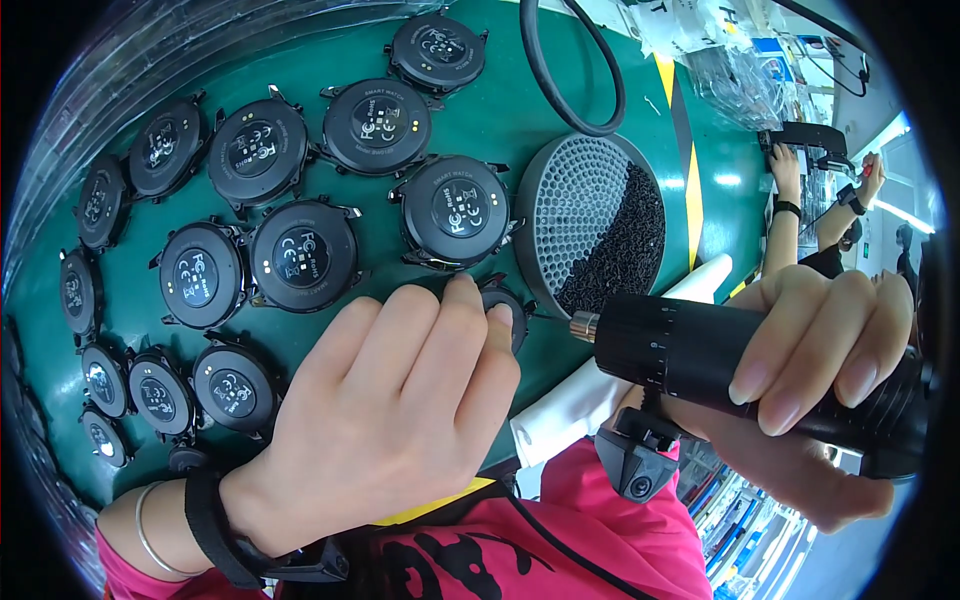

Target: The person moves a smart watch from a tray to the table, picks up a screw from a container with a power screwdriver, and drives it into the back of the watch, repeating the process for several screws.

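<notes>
My left hand point(400, 370) is closed around a round black smartwatch case point(512, 318), mostly hidden beneath its fingers. One fingertip reaches the lower edge of another smartwatch case point(455, 212), which lies back side up just beyond. In my right hand point(820, 350) is a black electric screwdriver point(690, 345), held sideways with its metal tip point(584, 326) pointing left. That tip is close to the right of the held case; whether they touch I cannot tell. Past the tip stands a round grey dimpled tray point(570, 200) with a heap of small black screws point(620, 250) along its right side.
Several more smartwatch cases point(258, 152) lie in rows across the green mat point(500, 120). A thick black cable point(530, 60) loops down behind the tray. Yellow-black tape point(693, 190) crosses the table at right, with clear plastic bags point(730, 90) beyond. Another person's hands point(785, 175) work farther right.
</notes>
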Available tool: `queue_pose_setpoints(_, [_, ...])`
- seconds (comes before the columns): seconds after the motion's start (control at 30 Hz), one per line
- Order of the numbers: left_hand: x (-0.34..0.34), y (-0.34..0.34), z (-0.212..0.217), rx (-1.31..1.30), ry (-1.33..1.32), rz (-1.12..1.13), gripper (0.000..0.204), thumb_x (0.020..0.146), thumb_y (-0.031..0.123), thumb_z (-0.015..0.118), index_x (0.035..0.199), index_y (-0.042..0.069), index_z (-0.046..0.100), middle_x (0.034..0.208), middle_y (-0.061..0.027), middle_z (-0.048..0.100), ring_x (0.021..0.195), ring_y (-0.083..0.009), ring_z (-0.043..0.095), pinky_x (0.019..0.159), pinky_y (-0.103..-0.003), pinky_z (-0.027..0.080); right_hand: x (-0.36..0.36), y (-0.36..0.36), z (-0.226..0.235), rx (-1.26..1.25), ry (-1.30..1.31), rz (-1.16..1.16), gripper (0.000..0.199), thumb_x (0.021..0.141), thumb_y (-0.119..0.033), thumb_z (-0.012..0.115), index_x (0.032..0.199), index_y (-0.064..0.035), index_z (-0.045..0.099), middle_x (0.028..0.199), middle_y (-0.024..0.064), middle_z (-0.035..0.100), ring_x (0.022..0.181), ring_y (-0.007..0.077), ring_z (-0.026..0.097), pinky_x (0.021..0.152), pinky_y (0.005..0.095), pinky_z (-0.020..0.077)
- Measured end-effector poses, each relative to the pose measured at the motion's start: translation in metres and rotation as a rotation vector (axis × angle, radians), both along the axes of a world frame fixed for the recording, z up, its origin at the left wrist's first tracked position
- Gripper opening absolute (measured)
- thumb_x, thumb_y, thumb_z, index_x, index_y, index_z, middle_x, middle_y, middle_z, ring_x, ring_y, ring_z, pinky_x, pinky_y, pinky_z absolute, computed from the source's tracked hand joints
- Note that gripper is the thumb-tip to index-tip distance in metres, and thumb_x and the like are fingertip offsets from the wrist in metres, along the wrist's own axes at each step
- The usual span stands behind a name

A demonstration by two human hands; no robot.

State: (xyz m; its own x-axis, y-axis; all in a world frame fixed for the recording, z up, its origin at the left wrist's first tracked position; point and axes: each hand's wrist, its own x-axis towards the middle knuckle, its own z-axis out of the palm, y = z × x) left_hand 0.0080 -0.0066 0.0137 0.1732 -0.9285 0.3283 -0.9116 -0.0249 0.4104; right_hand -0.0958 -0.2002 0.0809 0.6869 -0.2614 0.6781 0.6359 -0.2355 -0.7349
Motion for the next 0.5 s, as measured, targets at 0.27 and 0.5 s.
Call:
queue_pose_setpoints(0.27, [0.0012, -0.0027, -0.0006, 0.001, 0.001, -0.009, 0.05, 0.063, 0.015, 0.079, 0.109, 0.0, 0.065, 0.11, -0.0174, 0.058, 0.082, -0.028, 0.057, 0.067, -0.038, 0.049, 0.001, -0.0024, -0.0014, -0.05, 0.028, 0.019, 0.061, 0.074, -0.052, 0.08, 0.091, -0.0039, 0.046, 0.071, 0.0081, 0.058, 0.057, 0.0151, 0.059, 0.058, 0.0184, 0.0514])
queue_pose_setpoints(0.5, [0.0002, -0.0037, -0.0022, -0.022, 0.002, -0.001, 0.049, 0.064, 0.015, 0.079, 0.108, 0.0, 0.066, 0.109, -0.0174, 0.058, 0.082, -0.0278, 0.057, 0.066, -0.037, 0.048, 0.0009, -0.0035, -0.0028, -0.076, 0.015, 0.023, 0.061, 0.074, -0.053, 0.079, 0.091, -0.0044, 0.047, 0.072, 0.0081, 0.058, 0.057, 0.0152, 0.06, 0.059, 0.0177, 0.0514])
